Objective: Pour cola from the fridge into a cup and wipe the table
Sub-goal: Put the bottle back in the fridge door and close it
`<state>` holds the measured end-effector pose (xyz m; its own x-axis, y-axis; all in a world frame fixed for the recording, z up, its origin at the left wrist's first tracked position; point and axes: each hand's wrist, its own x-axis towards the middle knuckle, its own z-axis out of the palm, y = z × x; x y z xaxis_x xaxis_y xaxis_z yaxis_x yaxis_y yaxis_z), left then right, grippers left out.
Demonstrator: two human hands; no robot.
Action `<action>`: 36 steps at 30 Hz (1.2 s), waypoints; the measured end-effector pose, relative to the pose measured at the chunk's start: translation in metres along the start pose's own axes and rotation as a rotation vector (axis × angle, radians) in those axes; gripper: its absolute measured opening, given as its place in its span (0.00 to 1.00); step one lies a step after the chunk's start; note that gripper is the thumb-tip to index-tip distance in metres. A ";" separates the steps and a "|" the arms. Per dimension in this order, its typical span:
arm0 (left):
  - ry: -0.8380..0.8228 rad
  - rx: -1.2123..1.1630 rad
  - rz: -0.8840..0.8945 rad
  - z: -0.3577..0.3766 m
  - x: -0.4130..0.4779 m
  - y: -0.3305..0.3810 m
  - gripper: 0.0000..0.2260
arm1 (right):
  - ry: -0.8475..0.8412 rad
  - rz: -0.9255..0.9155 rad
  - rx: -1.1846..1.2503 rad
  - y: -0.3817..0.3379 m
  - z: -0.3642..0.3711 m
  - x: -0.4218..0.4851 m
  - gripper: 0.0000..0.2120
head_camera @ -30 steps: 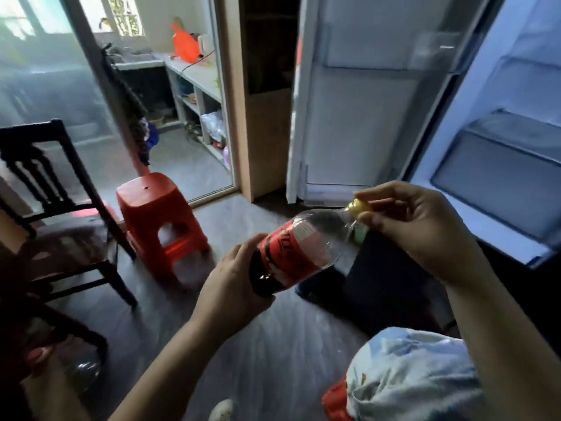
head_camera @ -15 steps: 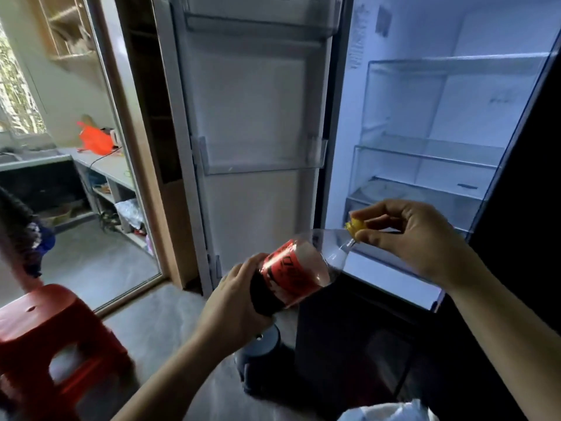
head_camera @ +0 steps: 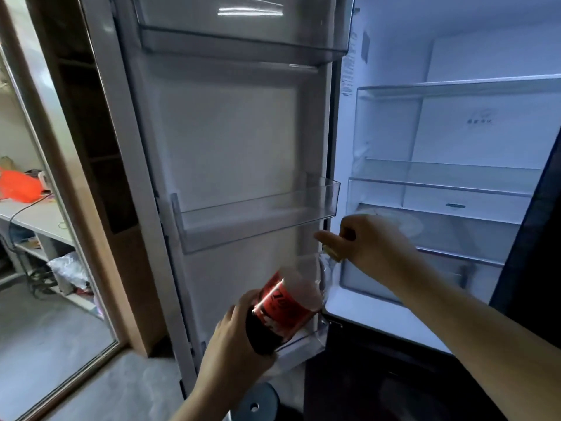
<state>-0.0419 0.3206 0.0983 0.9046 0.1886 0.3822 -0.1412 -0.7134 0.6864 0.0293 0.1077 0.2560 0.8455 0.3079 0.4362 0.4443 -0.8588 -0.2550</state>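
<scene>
A cola bottle with a red label and a little dark cola at its bottom is tilted in front of the open fridge. My left hand grips its lower end. My right hand pinches the yellow cap at the bottle's neck, with the forefinger stretched out to the left. The bottle sits just below the fridge door's middle shelf. No cup or table is in view.
The fridge door stands open to the left, its clear shelves bare. Glass shelves and a drawer fill the lit fridge interior. A glass sliding door and a counter with an orange object lie at the left. A dark round object sits on the floor.
My view has swung up and right from the stool and chair to the open fridge. Both hands carried the bottle closer to the door; the grip on bottle and cap is the same.
</scene>
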 end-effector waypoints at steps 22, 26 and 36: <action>-0.144 -0.074 0.027 -0.006 0.039 -0.030 0.37 | 0.002 -0.096 0.029 0.008 0.026 0.009 0.28; -0.166 -0.093 0.028 -0.006 0.043 -0.026 0.35 | -0.162 -0.264 0.471 0.018 0.024 0.009 0.12; -0.070 0.079 0.074 -0.004 0.043 -0.010 0.31 | -0.044 -0.080 0.146 0.029 0.043 0.021 0.17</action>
<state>-0.0034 0.3387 0.1104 0.9191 0.0874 0.3842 -0.1796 -0.7749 0.6060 0.0728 0.1070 0.2207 0.8163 0.3932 0.4230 0.5464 -0.7632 -0.3450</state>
